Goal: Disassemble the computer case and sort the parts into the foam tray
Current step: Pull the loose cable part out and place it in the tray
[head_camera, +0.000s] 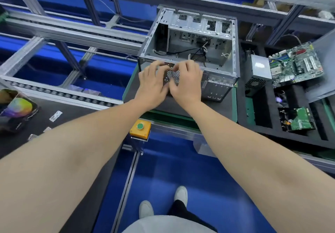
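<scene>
**Stock at the open case: both hands on the near wall**

1. Grey sheet-metal computer case (188, 38), side panel off, open face up, standing on the dark mat. This is your reference item. Loose black and white cables (197, 51) lie inside it.
2. Your left hand (154, 80), at the case's near wall, fingers curled over the upper rim. Whether it pinches anything cannot be told.
3. Your right hand (186, 80), just beside the left and touching it at the thumbs, fingers likewise curled at the rim. Its grip cannot be told either.
4. Perforated metal grille (173, 75) on the case's near wall, showing in the gap between your two hands.
5. Black foam tray with rectangular compartments (268, 105), right of the case.
6. Silver boxed power supply (259, 69), standing in a tray compartment nearest the case.
7. Green motherboard (297, 64), tilted, right of the power supply.
8. Small green circuit board (302, 122), in a tray compartment nearer you than the motherboard.
9. Yellow box with green push-button (140, 128), at the bench edge, nearer you than the case.
</scene>
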`<state>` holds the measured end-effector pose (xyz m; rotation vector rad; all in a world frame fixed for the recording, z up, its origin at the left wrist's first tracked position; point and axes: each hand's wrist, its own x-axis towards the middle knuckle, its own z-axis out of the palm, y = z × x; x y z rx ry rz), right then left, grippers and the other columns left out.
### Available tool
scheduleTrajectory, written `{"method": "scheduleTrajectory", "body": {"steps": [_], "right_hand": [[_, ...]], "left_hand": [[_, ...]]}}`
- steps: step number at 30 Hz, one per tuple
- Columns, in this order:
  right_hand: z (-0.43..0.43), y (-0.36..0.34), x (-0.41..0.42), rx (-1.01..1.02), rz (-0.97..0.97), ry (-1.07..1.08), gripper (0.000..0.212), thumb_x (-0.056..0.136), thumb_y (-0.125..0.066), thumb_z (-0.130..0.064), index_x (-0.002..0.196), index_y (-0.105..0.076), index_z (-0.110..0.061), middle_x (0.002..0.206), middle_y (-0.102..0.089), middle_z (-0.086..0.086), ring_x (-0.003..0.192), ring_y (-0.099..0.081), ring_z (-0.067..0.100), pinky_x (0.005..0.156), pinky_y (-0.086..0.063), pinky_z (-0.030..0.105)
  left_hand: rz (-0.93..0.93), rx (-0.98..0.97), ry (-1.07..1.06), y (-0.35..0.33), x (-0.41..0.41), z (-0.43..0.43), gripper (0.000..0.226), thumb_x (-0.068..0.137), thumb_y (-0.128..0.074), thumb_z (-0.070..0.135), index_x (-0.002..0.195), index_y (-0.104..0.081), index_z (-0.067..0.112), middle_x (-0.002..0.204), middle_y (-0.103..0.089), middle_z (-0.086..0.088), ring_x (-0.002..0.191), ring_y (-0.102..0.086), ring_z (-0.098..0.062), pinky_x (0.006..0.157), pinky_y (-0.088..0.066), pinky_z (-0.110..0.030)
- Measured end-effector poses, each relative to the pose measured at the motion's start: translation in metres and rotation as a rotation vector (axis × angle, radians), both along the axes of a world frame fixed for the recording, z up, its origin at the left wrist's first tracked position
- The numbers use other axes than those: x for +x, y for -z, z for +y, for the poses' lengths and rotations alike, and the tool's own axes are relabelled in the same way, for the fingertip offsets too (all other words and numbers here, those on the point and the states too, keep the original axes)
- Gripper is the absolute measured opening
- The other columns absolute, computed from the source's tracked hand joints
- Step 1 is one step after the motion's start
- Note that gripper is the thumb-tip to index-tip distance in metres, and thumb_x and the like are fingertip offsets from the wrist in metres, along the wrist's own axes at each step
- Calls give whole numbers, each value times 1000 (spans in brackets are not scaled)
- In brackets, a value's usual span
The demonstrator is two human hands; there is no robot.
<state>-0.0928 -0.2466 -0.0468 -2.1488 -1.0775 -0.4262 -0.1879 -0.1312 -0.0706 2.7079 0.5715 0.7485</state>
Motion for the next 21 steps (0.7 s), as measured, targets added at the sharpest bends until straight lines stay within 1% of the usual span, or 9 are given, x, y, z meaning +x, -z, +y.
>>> {"method": "scheduleTrajectory", "body": {"steps": [2, 4, 6, 8, 11, 13, 15, 18, 21], "right_hand": [[7, 14, -25, -67, 110, -113, 16, 85, -71, -16, 99, -64, -12, 101, -61, 6, 97, -55, 27, 84, -45, 42], [13, 29, -51, -168, 387, -199, 13, 93, -67, -23, 103, -64, -15, 99, -66, 2, 95, -60, 25, 82, -52, 45], [18, 46, -74, -285, 637, -186, 14, 96, -64, -32, 105, -67, -21, 98, -72, -1, 98, -66, 25, 83, -54, 40], [21, 65, -91, -399, 818, -139, 17, 98, -63, -35, 102, -72, -21, 96, -75, 1, 97, -71, 28, 87, -57, 38], [23, 92, -109, -469, 1071, -67, 14, 97, -64, -28, 98, -74, -18, 94, -74, 6, 77, -78, 33, 76, -66, 48], [26, 105, -116, -487, 1147, 7, 10, 95, -69, -26, 102, -71, -19, 101, -73, 9, 74, -79, 33, 71, -67, 46], [29, 115, -120, -471, 1206, 86, 14, 93, -72, -25, 104, -67, -18, 102, -72, 10, 72, -79, 32, 69, -67, 45], [38, 122, -120, -481, 1213, 154, 15, 90, -76, -27, 92, -62, -21, 93, -74, 11, 65, -78, 31, 67, -67, 45], [43, 123, -118, -466, 1246, 195, 20, 85, -83, -28, 87, -65, -20, 91, -73, 11, 63, -77, 34, 65, -67, 47]], "left_hand": [[35, -83, -89, 18, -28, 2, 35, 92, -57, 26, 126, -49, 20, 133, -43, -9, 115, -45, -29, 94, -36, -42], [112, -298, -131, 36, -55, 6, 18, 96, -57, 21, 114, -53, 20, 119, -47, -4, 104, -53, -26, 83, -40, -35], [221, -502, -183, 56, -78, 13, 10, 96, -56, 14, 104, -58, 19, 109, -56, -2, 102, -57, -25, 76, -35, -28], [317, -621, -288, 73, -96, 18, 16, 92, -57, 8, 104, -66, 13, 108, -67, -6, 107, -61, -27, 79, -40, -30], [425, -710, -387, 87, -112, 21, 22, 89, -58, 8, 108, -70, 9, 110, -70, -7, 108, -62, -26, 89, -49, -32], [508, -731, -388, 89, -115, 21, 13, 86, -60, 12, 94, -70, 13, 90, -73, -10, 89, -69, -26, 78, -54, -32], [537, -779, -380, 89, -115, 18, 12, 83, -65, 19, 84, -71, 9, 73, -75, -16, 67, -74, -28, 67, -61, -34], [509, -829, -422, 93, -114, 21, 23, 80, -70, 21, 85, -74, -1, 77, -76, -18, 70, -74, -30, 72, -63, -43], [519, -874, -428, 92, -111, 26, 13, 76, -72, 17, 76, -70, 4, 86, -76, -22, 82, -74, -34, 78, -62, -46]]}}
